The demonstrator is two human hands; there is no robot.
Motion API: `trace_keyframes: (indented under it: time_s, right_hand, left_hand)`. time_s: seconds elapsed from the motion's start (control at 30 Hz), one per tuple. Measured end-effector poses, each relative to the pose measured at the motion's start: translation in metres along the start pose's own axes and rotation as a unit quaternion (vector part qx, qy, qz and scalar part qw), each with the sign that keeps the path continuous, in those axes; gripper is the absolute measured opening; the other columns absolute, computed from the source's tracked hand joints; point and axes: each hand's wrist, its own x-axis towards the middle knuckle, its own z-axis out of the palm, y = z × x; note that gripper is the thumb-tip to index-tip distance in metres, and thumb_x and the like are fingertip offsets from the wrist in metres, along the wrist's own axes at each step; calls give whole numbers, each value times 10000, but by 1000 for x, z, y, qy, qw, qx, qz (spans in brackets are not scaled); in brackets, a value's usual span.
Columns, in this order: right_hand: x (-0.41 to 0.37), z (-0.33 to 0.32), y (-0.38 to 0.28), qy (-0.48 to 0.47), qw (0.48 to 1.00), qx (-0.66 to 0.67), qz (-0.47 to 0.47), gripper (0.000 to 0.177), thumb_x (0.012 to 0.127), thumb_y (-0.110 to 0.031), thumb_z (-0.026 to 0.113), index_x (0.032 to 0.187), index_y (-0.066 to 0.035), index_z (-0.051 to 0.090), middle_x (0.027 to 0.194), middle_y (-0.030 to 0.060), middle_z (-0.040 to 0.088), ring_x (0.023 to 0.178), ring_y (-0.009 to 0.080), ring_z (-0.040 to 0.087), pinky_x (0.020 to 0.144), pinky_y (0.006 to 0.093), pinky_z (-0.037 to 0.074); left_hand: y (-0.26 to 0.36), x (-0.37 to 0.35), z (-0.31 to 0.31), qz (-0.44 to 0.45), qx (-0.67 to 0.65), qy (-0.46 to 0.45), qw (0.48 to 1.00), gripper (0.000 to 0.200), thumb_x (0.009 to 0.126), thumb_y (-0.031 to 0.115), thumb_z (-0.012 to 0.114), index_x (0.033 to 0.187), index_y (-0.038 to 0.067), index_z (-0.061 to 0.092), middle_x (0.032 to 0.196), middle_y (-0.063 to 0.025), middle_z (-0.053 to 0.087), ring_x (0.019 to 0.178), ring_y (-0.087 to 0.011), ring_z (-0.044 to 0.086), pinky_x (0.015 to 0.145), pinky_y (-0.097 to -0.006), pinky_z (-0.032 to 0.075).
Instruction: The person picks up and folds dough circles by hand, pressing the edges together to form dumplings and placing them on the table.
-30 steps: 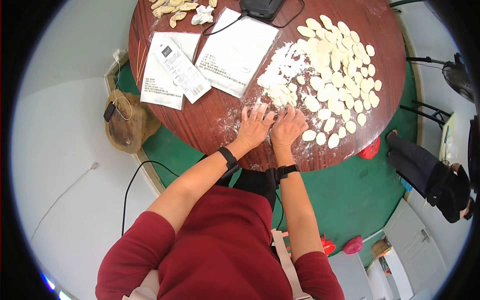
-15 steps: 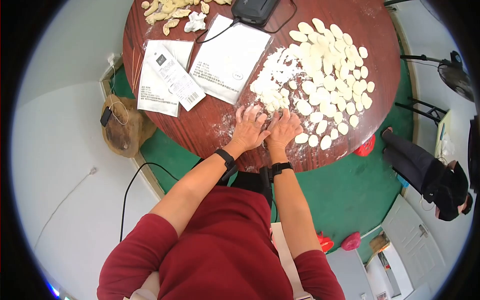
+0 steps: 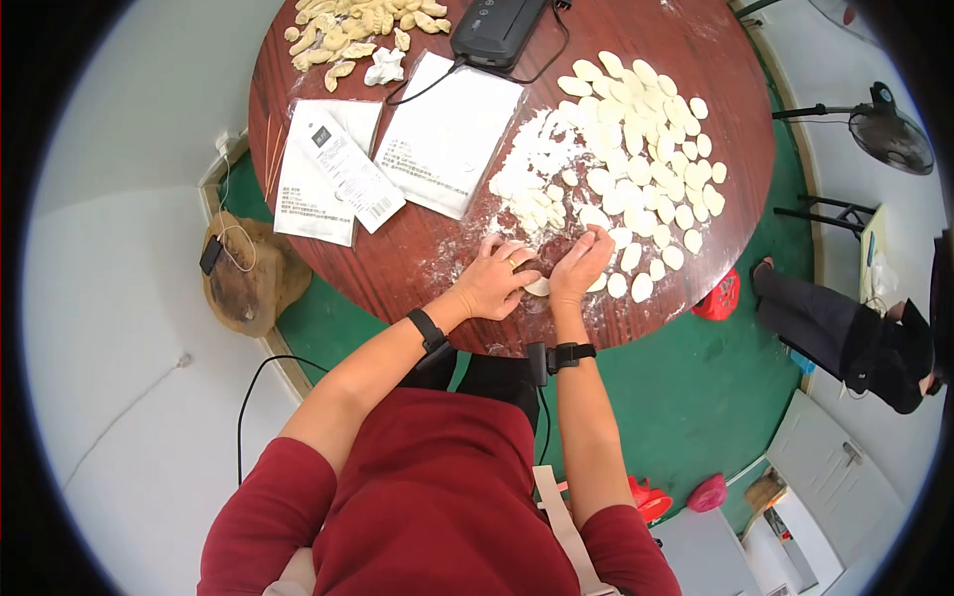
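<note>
My left hand (image 3: 497,281) rests on the floured near edge of the table, palm down, fingers loosely apart. Beside its thumb lies a flattened dough round (image 3: 538,287), seemingly touched by the thumb tip. My right hand (image 3: 582,264) is turned on its side, fingers extended and cupped towards the left hand, a small gap from that round. Just beyond both hands is a cluster of small dough pieces (image 3: 537,207) in loose flour (image 3: 545,149). Many flattened dough rounds (image 3: 636,189) spread to the right, some close to my right hand.
White printed packets (image 3: 447,139) and a label card (image 3: 353,174) lie left on the round table (image 3: 397,273). Behind are a black device (image 3: 497,35) with a cable, crumpled tissue (image 3: 385,67) and shaped dough pieces (image 3: 368,20). Another person (image 3: 845,328) is at the right.
My hands have moved apart from pressing side by side. The right hand has turned onto its side, and a flat dough round now shows between them. The view has shifted slightly.
</note>
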Motion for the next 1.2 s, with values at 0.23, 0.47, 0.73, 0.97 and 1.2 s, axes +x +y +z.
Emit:
trace_keyframes:
  time_s: [0.23, 0.47, 0.73, 0.97, 1.2]
  right_hand:
    - [9, -50, 12, -118, 990, 75, 20, 149, 1003, -129, 563, 972, -16, 655, 891, 127, 620, 851, 325, 609, 774, 420, 482]
    - [-27, -72, -2, -268, 956, -6, -116, 244, 759, -54, 797, 918, -32, 613, 798, 121, 563, 787, 337, 575, 749, 443, 477]
    - [-30, -67, -4, -265, 964, 1, 16, 275, 784, -9, 742, 1039, -73, 662, 885, 110, 613, 886, 338, 587, 766, 441, 467]
    - [-14, -84, -9, -278, 935, -84, -205, 241, 787, -18, 713, 1005, -116, 685, 964, 59, 616, 979, 273, 584, 818, 410, 408]
    - [-7, -59, 13, -161, 986, -35, -37, 148, 928, -119, 636, 1068, -104, 678, 985, 79, 627, 991, 296, 577, 852, 451, 398]
  left_hand:
    - [-6, 3, 8, 31, -14, 19, 999, 275, 812, 250, 768, 1062, 188, 671, 1142, -46, 581, 1178, -262, 526, 1029, -498, 342]
    - [-5, 1, -6, -13, -90, 140, 986, 163, 863, 208, 743, 985, 127, 671, 1004, -41, 626, 1010, -269, 585, 936, -438, 420]
    - [-3, 28, -33, -266, -303, 287, 869, 339, 1053, 213, 480, 887, -5, 678, 685, -91, 589, 635, -180, 568, 618, -323, 435]
    - [-22, 10, -40, -289, -299, 250, 874, 323, 1041, 224, 518, 879, 1, 686, 726, -103, 622, 663, -189, 592, 627, -331, 450]
    - [-17, -19, -44, -224, -127, 131, 958, 157, 931, 163, 648, 873, 29, 703, 826, -123, 663, 802, -322, 627, 724, -413, 498]
